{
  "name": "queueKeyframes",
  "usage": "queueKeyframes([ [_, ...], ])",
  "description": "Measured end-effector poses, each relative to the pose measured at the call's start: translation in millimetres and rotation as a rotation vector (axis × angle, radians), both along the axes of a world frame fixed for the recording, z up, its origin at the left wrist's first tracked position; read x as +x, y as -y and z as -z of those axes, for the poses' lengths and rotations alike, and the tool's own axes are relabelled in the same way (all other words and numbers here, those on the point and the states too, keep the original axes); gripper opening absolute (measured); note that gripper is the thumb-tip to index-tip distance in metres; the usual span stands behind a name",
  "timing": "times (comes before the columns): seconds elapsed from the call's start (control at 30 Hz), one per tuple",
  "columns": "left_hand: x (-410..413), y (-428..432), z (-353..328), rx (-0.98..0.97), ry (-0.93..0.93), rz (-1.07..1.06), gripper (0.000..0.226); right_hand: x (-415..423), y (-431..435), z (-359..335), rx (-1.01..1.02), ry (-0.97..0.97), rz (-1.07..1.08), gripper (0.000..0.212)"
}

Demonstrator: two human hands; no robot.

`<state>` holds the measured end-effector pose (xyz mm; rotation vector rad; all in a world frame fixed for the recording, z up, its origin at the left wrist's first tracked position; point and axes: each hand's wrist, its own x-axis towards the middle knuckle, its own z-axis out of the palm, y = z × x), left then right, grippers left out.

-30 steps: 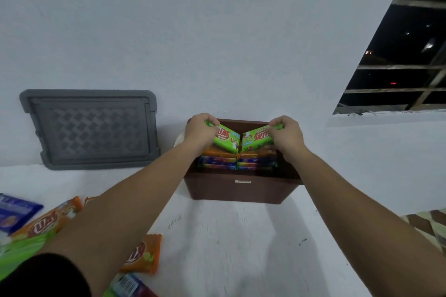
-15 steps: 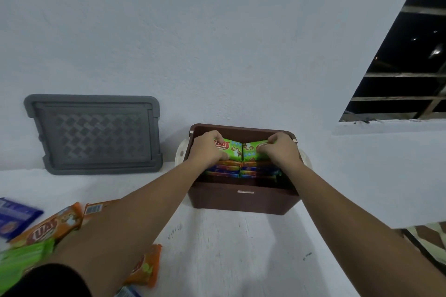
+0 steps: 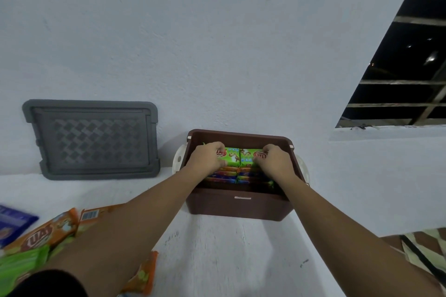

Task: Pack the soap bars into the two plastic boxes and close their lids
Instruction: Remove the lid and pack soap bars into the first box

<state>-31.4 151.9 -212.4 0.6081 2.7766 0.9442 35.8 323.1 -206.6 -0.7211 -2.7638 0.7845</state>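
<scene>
- Two hands reach over a white worktop (image 3: 217, 260) toward a pale wall, the whole surface bare except for wrappers at 8 o'clock.
- Grey lid (image 3: 93, 138) leans upright against the wall at 9 o'clock, well apart from the box it may belong to.
- Brown plastic box (image 3: 237, 207) sits open at centre, stacked near full with soap bars.
- Loose orange soap bars (image 3: 48, 231) lie at 8 o'clock, not yet packed.
- Left hand (image 3: 207, 158) presses a green soap bar (image 3: 230, 157) onto the stack, grip clenched on its end.
- Right hand (image 3: 275, 161) does likewise with a second green bar (image 3: 248, 155), the two touching.
- Risk: bars seated too high or tilted could stop the lid shutting; uneven pressure may crush wrappers.
</scene>
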Motion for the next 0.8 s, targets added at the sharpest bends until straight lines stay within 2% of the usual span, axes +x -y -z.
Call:
queueKeyframes([
  [0.13,0.5,0.3,-3.4,-0.104,0.009,0.036,0.047,1.4,0.0,-3.3,0.054,0.074,-0.044,0.039],
  [0.3,7.8,7.3,-14.9,-0.231,-0.063,0.035,0.049,15.6,-0.9,-13.4,0.116,0.04,-0.067,0.043],
  [0.43,20.9,27.5,-15.6,-0.125,-0.201,0.047,0.045,42.2,-6.8,-24.2,0.128,-0.064,-0.099,0.04],
  [0.6,42.3,55.9,-10.1,0.086,-0.19,0.021,0.047,82.1,-13.4,-20.0,0.115,-0.082,-0.14,0.044],
  [0.73,60.7,68.3,3.1,0.2,-0.144,-0.091,0.071,109.3,-16.6,-7.5,-0.047,-0.13,-0.089,0.05],
  [0.8,67.6,71.8,10.0,0.222,-0.136,-0.157,0.086,118.8,-18.0,-0.2,-0.263,-0.202,-0.084,0.045],
])
